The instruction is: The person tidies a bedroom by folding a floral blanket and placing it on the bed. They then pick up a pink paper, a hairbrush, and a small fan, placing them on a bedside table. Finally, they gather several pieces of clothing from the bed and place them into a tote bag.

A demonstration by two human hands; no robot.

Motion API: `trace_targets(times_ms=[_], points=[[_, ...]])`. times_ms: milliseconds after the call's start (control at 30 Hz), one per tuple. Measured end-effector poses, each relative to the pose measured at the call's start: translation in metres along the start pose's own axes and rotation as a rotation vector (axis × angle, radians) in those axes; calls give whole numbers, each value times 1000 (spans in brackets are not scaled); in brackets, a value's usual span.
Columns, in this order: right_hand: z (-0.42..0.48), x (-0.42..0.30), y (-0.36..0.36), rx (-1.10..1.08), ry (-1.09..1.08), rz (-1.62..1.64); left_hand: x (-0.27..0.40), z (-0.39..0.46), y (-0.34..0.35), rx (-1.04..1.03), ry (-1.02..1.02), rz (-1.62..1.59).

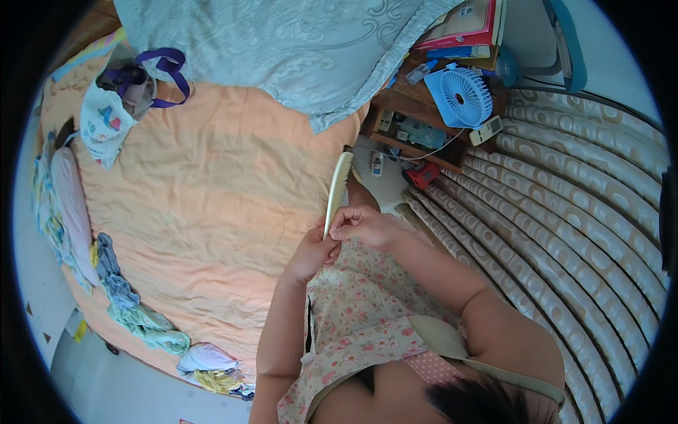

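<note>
A pale cream comb [337, 185] stands out from my left hand [313, 253], whose fingers are closed around its lower end. Dark gaps between its teeth show along the right edge near the tip. My right hand [365, 228] is bent close against the comb's lower part, thumb and forefinger brought together beside the left fingers. Whether something thin is pinched there is too small to tell. Both hands are above my floral dress [371, 286], at the edge of a bed with an orange-striped sheet [222, 175].
A pale blue quilt [254, 42] covers the bed's far end, near a white bag [108, 119] with purple handles. Folded clothes [119, 275] line the left edge. At right are a wooden nightstand [392, 100], a blue fan [463, 98], a remote control [485, 131] and patterned curtains [561, 212].
</note>
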State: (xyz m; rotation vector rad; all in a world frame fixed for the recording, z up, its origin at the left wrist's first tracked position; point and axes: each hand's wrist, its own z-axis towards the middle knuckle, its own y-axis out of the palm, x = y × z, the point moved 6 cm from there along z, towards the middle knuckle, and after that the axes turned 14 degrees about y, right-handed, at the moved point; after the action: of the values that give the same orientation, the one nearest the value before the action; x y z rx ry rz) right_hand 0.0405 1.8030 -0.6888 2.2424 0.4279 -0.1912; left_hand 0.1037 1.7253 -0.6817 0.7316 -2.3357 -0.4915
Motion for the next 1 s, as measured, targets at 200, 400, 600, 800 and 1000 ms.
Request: trace_targets(times_ms=[200,400,600,800,1000], points=[[-1,3,-24,206,89,207,-5,16,22,24,-36,13],[-6,-20,-81,419,-261,523,-24,26,22,18,-102,5],[-7,-66,-181,582,-388,482,-27,20,15,52,-104,52],[10,-99,-270,816,-304,275,-36,16,-13,184,-49,-26],[32,-125,-298,973,-268,90,-26,21,-22,243,37,-58]])
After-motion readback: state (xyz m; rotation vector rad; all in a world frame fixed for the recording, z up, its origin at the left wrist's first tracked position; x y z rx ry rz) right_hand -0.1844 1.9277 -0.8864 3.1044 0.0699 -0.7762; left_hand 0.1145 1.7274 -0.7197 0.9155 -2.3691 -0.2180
